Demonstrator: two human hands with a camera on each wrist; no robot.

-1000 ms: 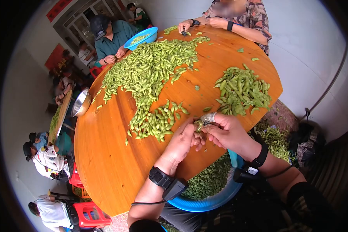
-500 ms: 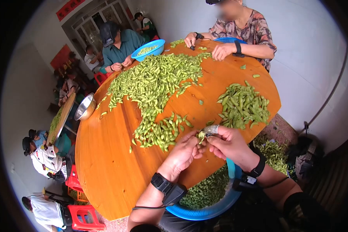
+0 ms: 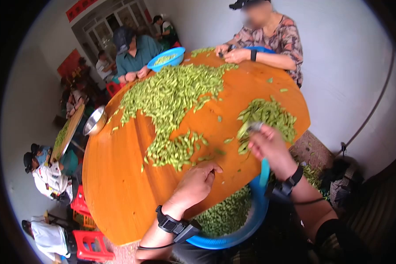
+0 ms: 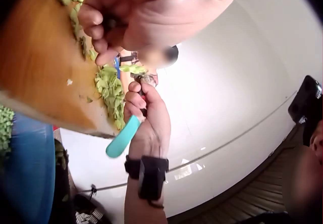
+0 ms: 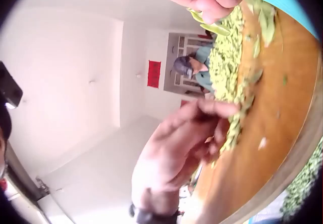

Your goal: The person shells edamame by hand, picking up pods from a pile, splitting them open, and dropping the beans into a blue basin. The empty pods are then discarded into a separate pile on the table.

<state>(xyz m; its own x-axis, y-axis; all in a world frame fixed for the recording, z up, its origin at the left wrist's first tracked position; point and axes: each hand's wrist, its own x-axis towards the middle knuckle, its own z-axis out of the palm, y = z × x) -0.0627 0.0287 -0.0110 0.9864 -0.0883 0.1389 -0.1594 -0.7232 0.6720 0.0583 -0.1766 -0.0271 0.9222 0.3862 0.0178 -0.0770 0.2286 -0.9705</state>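
My right hand (image 3: 270, 147) has its fingers curled round a teal-handled tool (image 4: 123, 138), whose working end is hidden in the fist. A silvery wrap covers one finger. Green pod pieces (image 5: 217, 29) show at its fingertips, over a pile of flatter pods (image 3: 279, 115) at the right of the table. Near the table's front edge, my left hand (image 3: 196, 185) hovers with loosely curled fingers, the index reaching furthest. No object shows in it. Just beyond lies a heap of plump green soybean pods (image 3: 163, 99). Blurred pods (image 5: 247, 103) appear beside its fingertips in the right wrist view.
Below the table edge stands a blue basin (image 3: 262, 204) holding shelled green beans (image 3: 226, 213). Two people sit across the round wooden table (image 3: 114, 189), one beside a light-blue bowl (image 3: 180, 53). A metal bowl (image 3: 95, 121) is at the left rim; red stools (image 3: 92, 246) stand lower left.
My hands were together at a pod and are now apart. The right has moved up to the flatter-pod pile with the tool; the left has let go and shifted slightly left and down.
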